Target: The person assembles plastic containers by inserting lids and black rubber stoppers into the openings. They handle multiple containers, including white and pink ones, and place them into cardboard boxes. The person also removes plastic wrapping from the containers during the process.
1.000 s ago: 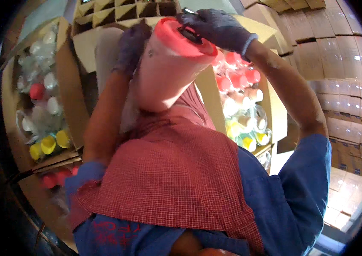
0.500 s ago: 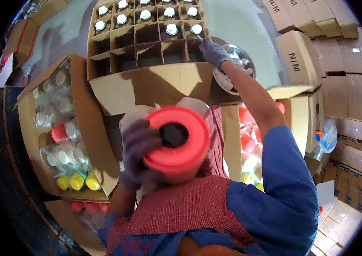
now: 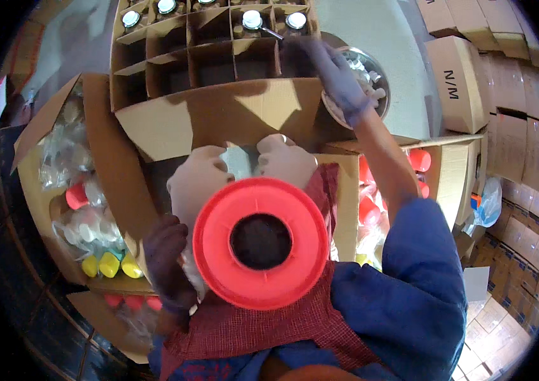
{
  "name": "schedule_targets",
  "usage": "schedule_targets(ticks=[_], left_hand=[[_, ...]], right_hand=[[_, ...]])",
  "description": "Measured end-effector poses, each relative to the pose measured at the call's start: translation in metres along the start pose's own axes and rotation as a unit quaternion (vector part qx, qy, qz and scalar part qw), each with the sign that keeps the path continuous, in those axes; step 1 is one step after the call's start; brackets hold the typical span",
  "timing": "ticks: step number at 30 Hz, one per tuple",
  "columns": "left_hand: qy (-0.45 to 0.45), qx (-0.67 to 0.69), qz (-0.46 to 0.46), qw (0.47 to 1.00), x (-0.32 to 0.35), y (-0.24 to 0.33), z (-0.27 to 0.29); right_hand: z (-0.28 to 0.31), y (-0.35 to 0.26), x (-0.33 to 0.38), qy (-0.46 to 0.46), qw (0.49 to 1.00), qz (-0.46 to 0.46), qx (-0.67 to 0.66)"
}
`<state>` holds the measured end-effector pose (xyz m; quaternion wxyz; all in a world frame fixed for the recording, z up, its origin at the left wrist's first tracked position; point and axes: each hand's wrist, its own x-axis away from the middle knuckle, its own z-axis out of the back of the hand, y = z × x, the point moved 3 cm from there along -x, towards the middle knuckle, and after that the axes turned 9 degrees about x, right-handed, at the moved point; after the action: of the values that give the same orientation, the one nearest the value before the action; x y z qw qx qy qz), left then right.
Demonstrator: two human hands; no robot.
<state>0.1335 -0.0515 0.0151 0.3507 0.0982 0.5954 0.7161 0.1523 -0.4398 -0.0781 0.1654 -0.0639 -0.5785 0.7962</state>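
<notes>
My left hand (image 3: 166,265), in a dark purple glove, grips the side of a pale plastic jar (image 3: 201,184) held against my chest. The jar's red collar (image 3: 260,242) and dark open mouth face the camera. My right hand (image 3: 338,75), also gloved, is stretched far forward over the rim of a metal bowl (image 3: 376,65) that holds small pale pieces. It is blurred, and I cannot tell whether it holds anything. Just left of it stands a divided cardboard box (image 3: 219,120) with white-capped jars (image 3: 252,19) in its far cells.
An open carton (image 3: 101,171) on my left holds bagged jars with red, white and yellow (image 3: 109,265) caps. Another carton (image 3: 450,171) on my right holds red-topped containers. Stacked closed cartons (image 3: 463,76) fill the right side. Dark tiled floor lies at the lower left.
My right hand left the jar's top and reached forward to the divided box, then right over the bowl. The jar dropped lower and its open mouth turned to the camera.
</notes>
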Motion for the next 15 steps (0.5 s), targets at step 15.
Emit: schedule_targets(ticks=[15], left_hand=[[0.172, 0.386, 0.017, 0.906, 0.005, 0.087, 0.103]], right_hand=[[-0.018, -0.187, 0.223, 0.034, 0.987, 0.154, -0.033]])
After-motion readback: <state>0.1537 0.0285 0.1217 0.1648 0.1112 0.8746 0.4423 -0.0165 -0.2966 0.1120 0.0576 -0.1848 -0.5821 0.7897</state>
